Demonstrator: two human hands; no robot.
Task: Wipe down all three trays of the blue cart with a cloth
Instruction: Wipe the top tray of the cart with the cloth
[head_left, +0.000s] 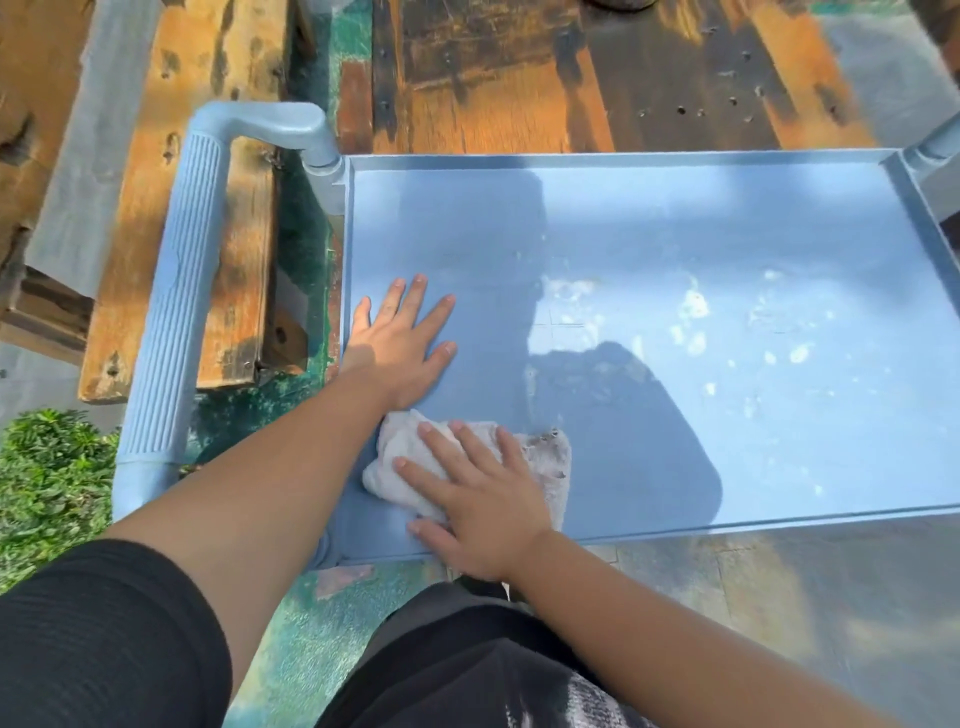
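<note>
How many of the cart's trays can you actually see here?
1. Only the top tray shows, with the left hand flat on it and the right hand pressing the cloth near its front-left corner. Any lower trays are hidden beneath it.

cart's lower trays hidden beneath top tray (623, 218), tray's right end cut off

tray (675, 234): smooth glossy blue | cloth (410, 447): soft white fabric | handle (176, 312): ribbed plastic | planks (493, 78): rough worn wood
</note>
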